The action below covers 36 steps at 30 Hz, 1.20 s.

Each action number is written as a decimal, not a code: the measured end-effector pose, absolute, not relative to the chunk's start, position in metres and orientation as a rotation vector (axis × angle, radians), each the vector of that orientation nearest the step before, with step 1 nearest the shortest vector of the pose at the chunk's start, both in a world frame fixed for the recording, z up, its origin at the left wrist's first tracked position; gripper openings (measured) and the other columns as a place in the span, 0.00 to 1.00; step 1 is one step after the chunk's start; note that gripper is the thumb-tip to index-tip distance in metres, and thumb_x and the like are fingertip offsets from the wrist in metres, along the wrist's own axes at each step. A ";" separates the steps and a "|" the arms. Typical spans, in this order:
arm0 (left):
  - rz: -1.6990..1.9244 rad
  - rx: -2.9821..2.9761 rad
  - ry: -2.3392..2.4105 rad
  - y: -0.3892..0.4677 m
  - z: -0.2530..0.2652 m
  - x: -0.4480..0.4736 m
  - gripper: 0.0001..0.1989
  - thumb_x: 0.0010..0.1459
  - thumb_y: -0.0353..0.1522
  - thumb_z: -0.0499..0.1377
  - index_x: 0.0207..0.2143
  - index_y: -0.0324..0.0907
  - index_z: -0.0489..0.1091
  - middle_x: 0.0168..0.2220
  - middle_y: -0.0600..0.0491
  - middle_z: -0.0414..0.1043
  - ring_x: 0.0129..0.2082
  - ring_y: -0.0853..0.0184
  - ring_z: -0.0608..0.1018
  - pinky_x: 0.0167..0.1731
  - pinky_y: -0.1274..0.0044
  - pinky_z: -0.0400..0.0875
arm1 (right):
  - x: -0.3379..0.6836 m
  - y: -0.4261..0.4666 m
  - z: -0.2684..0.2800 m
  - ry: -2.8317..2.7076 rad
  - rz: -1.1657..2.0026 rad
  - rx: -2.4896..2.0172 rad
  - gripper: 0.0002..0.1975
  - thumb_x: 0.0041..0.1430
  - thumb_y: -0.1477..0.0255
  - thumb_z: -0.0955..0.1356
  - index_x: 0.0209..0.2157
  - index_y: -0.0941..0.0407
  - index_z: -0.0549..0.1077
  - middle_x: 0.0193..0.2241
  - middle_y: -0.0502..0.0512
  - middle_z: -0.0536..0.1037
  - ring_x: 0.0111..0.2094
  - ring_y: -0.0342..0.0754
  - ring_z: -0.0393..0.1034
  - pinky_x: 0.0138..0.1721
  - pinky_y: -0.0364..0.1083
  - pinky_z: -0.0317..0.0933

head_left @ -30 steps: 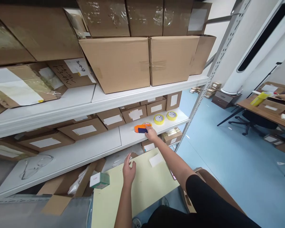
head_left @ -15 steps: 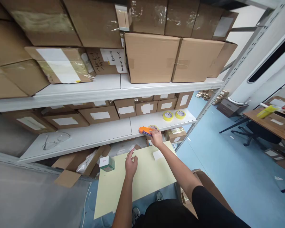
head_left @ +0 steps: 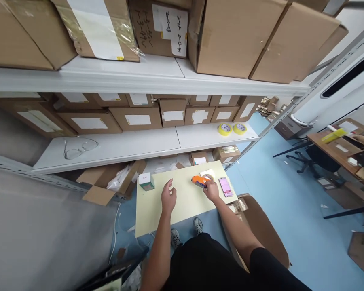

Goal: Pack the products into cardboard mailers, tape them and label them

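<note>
My right hand [head_left: 211, 191] is closed around an orange tape dispenser [head_left: 198, 181] with a roll of tape on it, held over the right part of a pale yellow tabletop [head_left: 153, 220]. My left hand [head_left: 169, 197] hovers over the middle of the same top, fingers bent and apart, with nothing in it. A small green and white box [head_left: 146, 181] stands at the tabletop's left back corner. To the right of my right hand lies a phone with a pink screen [head_left: 225, 187]. Part of a white piece [head_left: 206, 173] shows behind the dispenser.
White shelving [head_left: 139, 142] rises behind the tabletop, with cardboard boxes, two yellow tape rolls [head_left: 232, 129] and glasses [head_left: 80, 146]. An open carton [head_left: 101, 184] sits at lower left, a large one [head_left: 262, 230] at right. A desk [head_left: 341, 151] stands farther right.
My right hand has brought the tape dispenser down from the shelf edge to above the tabletop. The view has tilted down, and the phone now shows. My left hand stays open.
</note>
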<state>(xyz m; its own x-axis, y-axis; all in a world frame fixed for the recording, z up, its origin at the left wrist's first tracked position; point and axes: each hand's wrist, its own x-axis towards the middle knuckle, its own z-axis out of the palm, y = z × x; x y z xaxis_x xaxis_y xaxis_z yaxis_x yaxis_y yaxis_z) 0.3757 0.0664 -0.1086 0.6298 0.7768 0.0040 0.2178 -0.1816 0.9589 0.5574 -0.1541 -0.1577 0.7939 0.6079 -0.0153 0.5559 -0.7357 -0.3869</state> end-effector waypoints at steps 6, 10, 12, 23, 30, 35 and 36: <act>0.591 1.712 0.886 0.055 -0.112 0.351 0.25 0.62 0.30 0.55 0.61 0.46 0.70 0.60 0.46 0.73 0.55 0.60 0.78 0.51 0.69 0.77 | 0.556 -0.194 -0.215 -0.761 0.403 -2.719 0.08 0.53 0.79 0.68 0.33 0.55 0.78 0.35 0.62 0.82 0.46 0.60 0.76 0.47 0.52 0.64; 0.587 1.710 0.946 0.034 -0.110 0.340 0.25 0.63 0.31 0.55 0.62 0.46 0.70 0.61 0.46 0.73 0.55 0.60 0.78 0.52 0.69 0.77 | 0.572 -0.217 -0.231 -0.591 0.671 -2.768 0.06 0.56 0.78 0.69 0.37 0.57 0.78 0.36 0.62 0.82 0.43 0.60 0.78 0.45 0.52 0.66; 0.578 1.713 0.960 0.020 -0.111 0.340 0.25 0.62 0.30 0.56 0.61 0.46 0.70 0.61 0.45 0.72 0.55 0.60 0.78 0.51 0.69 0.77 | 0.580 -0.228 -0.233 -0.491 0.818 -2.785 0.09 0.58 0.76 0.70 0.42 0.59 0.77 0.39 0.66 0.82 0.43 0.62 0.78 0.44 0.52 0.67; 0.582 1.701 0.977 -0.036 -0.108 0.358 0.23 0.63 0.34 0.58 0.60 0.45 0.71 0.59 0.44 0.74 0.56 0.59 0.78 0.48 0.69 0.77 | 0.607 -0.220 -0.174 -0.645 0.663 -2.406 0.16 0.59 0.60 0.70 0.44 0.54 0.80 0.45 0.62 0.84 0.49 0.57 0.78 0.48 0.49 0.67; 0.707 1.648 1.132 -0.059 -0.096 0.313 0.22 0.64 0.38 0.59 0.59 0.45 0.72 0.59 0.44 0.74 0.57 0.58 0.77 0.50 0.68 0.76 | 0.577 -0.154 -0.115 -0.708 0.689 -1.767 0.30 0.58 0.49 0.69 0.52 0.56 0.78 0.48 0.63 0.83 0.48 0.57 0.77 0.53 0.55 0.70; 0.834 1.600 1.306 -0.068 -0.080 0.239 0.22 0.64 0.38 0.60 0.59 0.46 0.74 0.59 0.44 0.74 0.57 0.58 0.77 0.50 0.68 0.76 | 0.520 -0.113 -0.093 -0.808 0.856 -1.610 0.35 0.58 0.50 0.70 0.61 0.55 0.72 0.60 0.67 0.75 0.54 0.59 0.74 0.54 0.57 0.69; 0.873 1.582 1.338 -0.069 -0.078 0.223 0.22 0.64 0.38 0.60 0.59 0.46 0.74 0.59 0.44 0.74 0.57 0.58 0.77 0.51 0.68 0.75 | 0.505 -0.106 -0.090 -0.846 0.886 -1.580 0.35 0.58 0.50 0.70 0.62 0.55 0.72 0.61 0.66 0.74 0.55 0.59 0.74 0.55 0.58 0.69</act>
<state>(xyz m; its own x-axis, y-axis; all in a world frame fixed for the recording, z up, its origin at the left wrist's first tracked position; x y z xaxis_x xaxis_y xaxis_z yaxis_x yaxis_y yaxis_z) 0.2232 -0.0693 -0.0777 0.1785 0.9837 -0.0196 0.3789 -0.0503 0.9241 0.5047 -0.1061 -0.0905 0.4683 0.8766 -0.1110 0.0706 -0.1624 -0.9842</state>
